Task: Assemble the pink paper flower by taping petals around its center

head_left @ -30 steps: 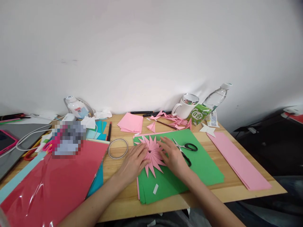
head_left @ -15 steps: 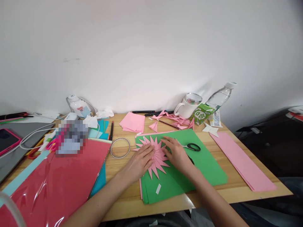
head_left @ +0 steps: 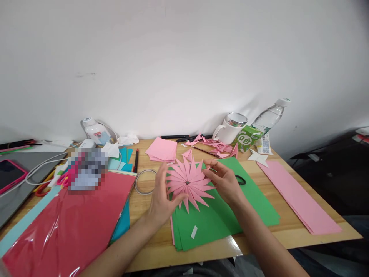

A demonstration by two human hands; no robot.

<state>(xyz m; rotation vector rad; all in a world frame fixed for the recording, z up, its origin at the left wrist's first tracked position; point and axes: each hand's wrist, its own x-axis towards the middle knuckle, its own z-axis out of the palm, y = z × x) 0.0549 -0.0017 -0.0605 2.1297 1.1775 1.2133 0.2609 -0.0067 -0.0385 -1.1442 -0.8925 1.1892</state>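
A many-pointed pink folded-paper star (head_left: 193,181) is held just over a stack of green paper (head_left: 230,215), its centre showing a small dark hole. My left hand (head_left: 165,195) grips its left side, with the thumb across the lower points and the fingers behind the edge. At the upper right, my right hand (head_left: 223,177) pinches the star's points between thumb and fingers. Scissors with a black handle (head_left: 240,179) lie on the green paper, partly hidden behind my right hand. A small white paper strip (head_left: 194,232) rests near the stack's front.
Pink paper squares (head_left: 162,149), folded pink pieces (head_left: 219,147), a white mug (head_left: 230,129), a green carton (head_left: 247,137) and a water bottle (head_left: 269,117) stand along the wall. Left lie a ring of tape (head_left: 145,181) and red paper (head_left: 83,219); right, long pink strips (head_left: 296,198).
Both hands were flat on the star as it lay on the green paper. Now they hold its edges, and it has come up slightly and right, its centre uncovered.
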